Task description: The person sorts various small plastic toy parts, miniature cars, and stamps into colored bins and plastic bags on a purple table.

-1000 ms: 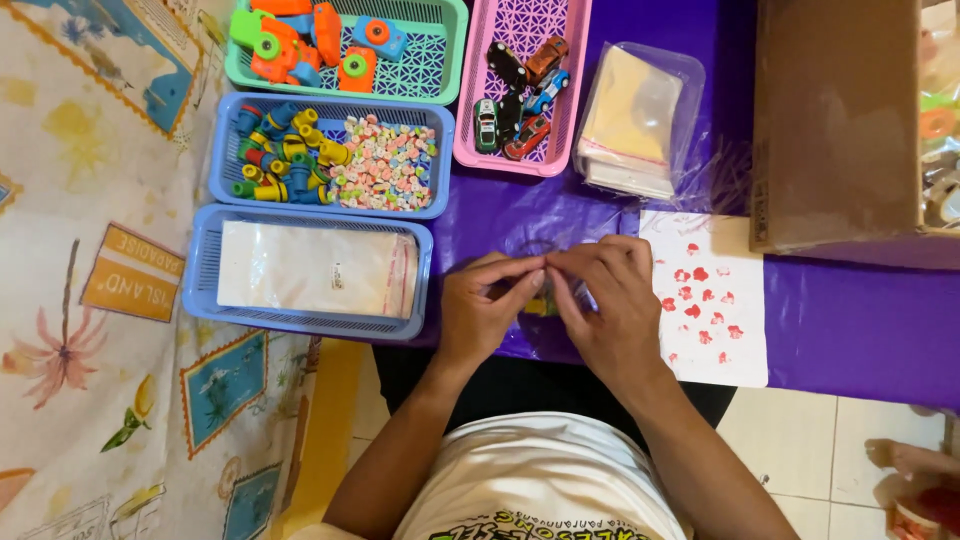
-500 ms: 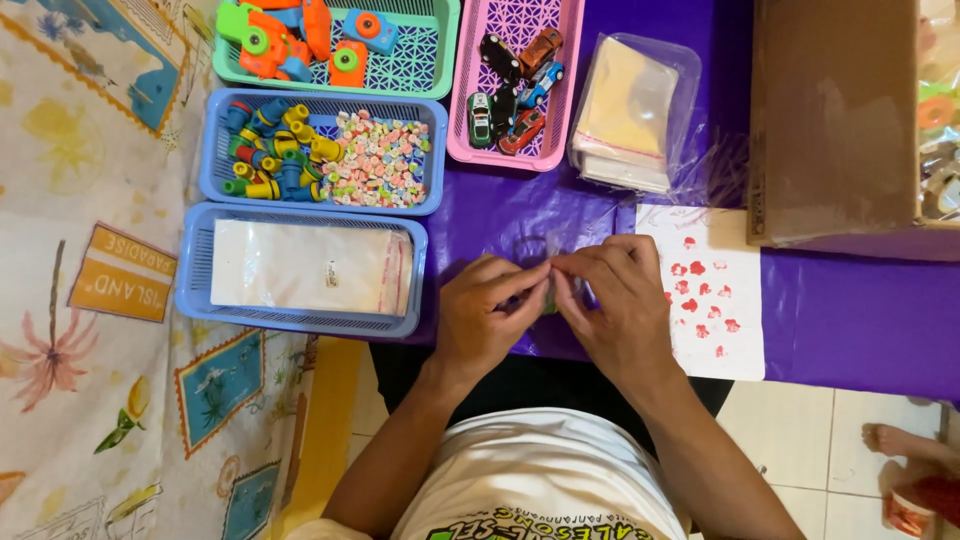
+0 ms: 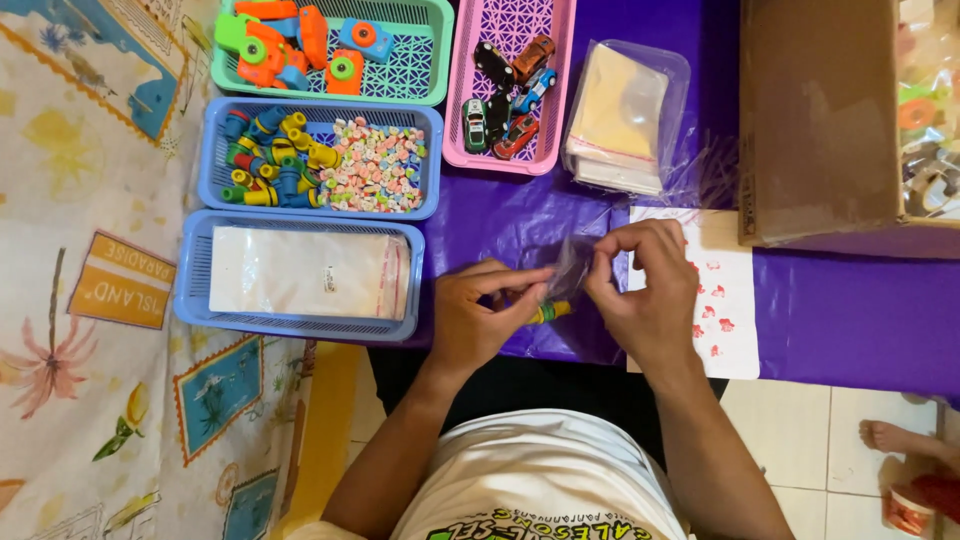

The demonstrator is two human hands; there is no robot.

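Observation:
My left hand [image 3: 485, 315] and my right hand [image 3: 650, 290] meet over the purple tablecloth [image 3: 850, 320] and together hold a small clear plastic bag [image 3: 572, 268]. The fingers of both hands pinch the bag's edges. A small yellow and green toy [image 3: 548, 312] shows just below the bag, between the two hands; I cannot tell whether it is inside the bag. Under my right hand lies a white sheet with small red marks [image 3: 722, 300].
On the left stand a blue basket of clear bags [image 3: 300, 272], a blue basket of small colourful toys and candies [image 3: 320, 158] and a green basket of toy cameras [image 3: 330, 45]. A pink basket of toy cars [image 3: 510, 85], a stack of clear bags [image 3: 620, 120] and a cardboard box [image 3: 820, 120] lie further back.
My hands have drawn slightly apart and the clear bag now shows stretched between them. The camera view has shifted a little.

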